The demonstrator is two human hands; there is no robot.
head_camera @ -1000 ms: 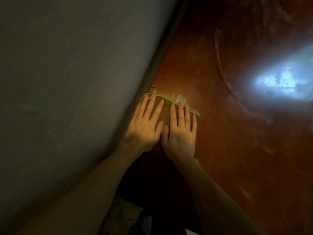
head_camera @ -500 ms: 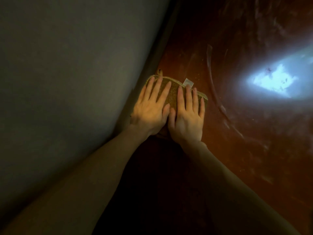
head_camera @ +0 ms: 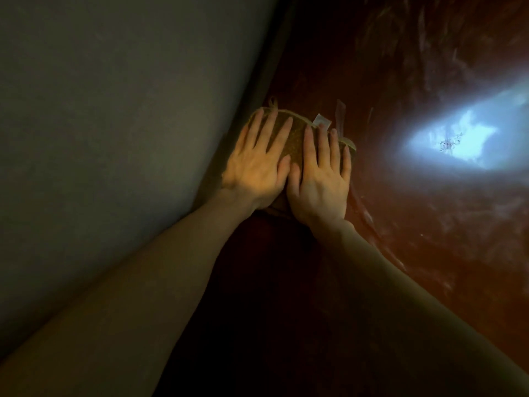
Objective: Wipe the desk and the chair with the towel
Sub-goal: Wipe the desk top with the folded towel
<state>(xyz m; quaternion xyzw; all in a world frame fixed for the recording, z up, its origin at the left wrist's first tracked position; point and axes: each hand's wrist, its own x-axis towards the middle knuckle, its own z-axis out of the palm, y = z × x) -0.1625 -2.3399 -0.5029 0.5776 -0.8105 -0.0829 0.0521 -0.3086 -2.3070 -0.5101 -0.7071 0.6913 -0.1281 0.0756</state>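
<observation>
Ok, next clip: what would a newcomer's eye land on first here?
First the bluish-white glare on the glossy reddish-brown desk, at the right. Then, at centre, the left hand and right hand pressed flat side by side on the olive towel, close beside the grey wall that fills the left.

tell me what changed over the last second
The left hand and right hand pushed the towel farther up the desk, away from the person, along the wall. Unchanged: both hands press flat on the towel, side by side.
</observation>
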